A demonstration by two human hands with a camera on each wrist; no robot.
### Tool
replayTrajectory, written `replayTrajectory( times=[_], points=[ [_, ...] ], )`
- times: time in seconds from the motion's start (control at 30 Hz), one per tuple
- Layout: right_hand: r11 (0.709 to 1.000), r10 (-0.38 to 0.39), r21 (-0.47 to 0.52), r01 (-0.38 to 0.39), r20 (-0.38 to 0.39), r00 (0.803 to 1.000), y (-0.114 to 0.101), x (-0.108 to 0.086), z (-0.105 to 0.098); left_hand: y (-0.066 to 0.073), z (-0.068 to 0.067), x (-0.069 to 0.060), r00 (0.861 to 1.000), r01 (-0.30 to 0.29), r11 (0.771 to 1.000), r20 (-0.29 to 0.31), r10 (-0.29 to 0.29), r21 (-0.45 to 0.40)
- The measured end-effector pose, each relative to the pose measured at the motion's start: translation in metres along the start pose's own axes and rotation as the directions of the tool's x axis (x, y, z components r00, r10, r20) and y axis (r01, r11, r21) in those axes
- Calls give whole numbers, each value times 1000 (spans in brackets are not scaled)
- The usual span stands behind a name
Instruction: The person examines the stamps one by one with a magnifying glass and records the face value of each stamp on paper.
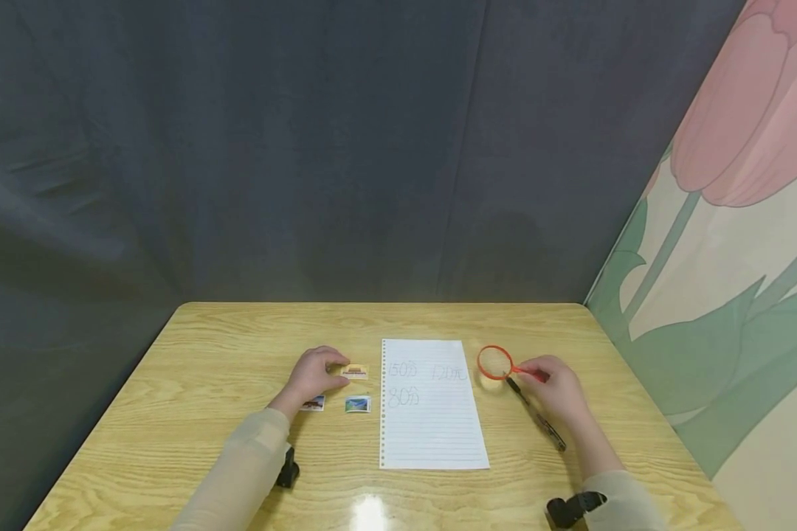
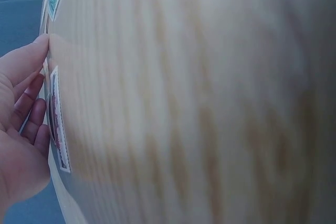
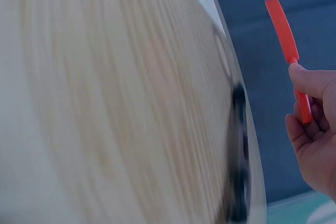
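Observation:
My left hand (image 1: pixel 314 372) has thumb and forefinger at the left end of a yellow stamp (image 1: pixel 355 372), pinching its edges. Nearer me lie a blue-and-green stamp (image 1: pixel 358 405) and a dark picture stamp (image 1: pixel 315 403), the latter partly covered by the left wrist. In the left wrist view this dark stamp (image 2: pixel 60 124) is beside the fingers. My right hand (image 1: pixel 556 387) grips the handle of a red magnifying glass (image 1: pixel 495 363), held above the table with its lens toward the paper. The right wrist view shows the magnifying glass (image 3: pixel 283 30) edge-on, thumb and fingers round its handle.
A lined sheet of paper (image 1: pixel 432 435) with handwritten numbers lies between the hands. A black pen (image 1: pixel 538 417) rests on the wooden table (image 1: pixel 239 332) beneath the right hand. A dark curtain (image 1: pixel 372 147) hangs behind, and a flower-painted wall (image 1: pixel 737 295) stands right.

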State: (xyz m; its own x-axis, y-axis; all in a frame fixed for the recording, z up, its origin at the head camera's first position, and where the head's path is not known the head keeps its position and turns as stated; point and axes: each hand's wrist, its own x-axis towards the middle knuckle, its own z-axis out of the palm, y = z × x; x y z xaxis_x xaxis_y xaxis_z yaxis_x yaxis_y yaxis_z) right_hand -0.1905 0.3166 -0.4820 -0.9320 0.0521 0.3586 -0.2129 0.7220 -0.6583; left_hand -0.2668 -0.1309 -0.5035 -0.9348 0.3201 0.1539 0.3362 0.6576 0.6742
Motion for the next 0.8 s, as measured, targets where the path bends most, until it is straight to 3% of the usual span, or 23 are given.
replayTrajectory(
  times=[0.23,0.47,0.8],
  points=[
    [990,-87,111,81,49,995,-25,9,41,-3,1,1,1000,3,1000,-1,-3,4],
    [985,-84,161,64,117,990,-58,19,77,-3,2,1,1000,6,1000,-1,-6,-6],
    [975,-133,195,105,137,982,-90,27,125,-5,2,2,999,41,999,4,-41,-2]
  ],
)
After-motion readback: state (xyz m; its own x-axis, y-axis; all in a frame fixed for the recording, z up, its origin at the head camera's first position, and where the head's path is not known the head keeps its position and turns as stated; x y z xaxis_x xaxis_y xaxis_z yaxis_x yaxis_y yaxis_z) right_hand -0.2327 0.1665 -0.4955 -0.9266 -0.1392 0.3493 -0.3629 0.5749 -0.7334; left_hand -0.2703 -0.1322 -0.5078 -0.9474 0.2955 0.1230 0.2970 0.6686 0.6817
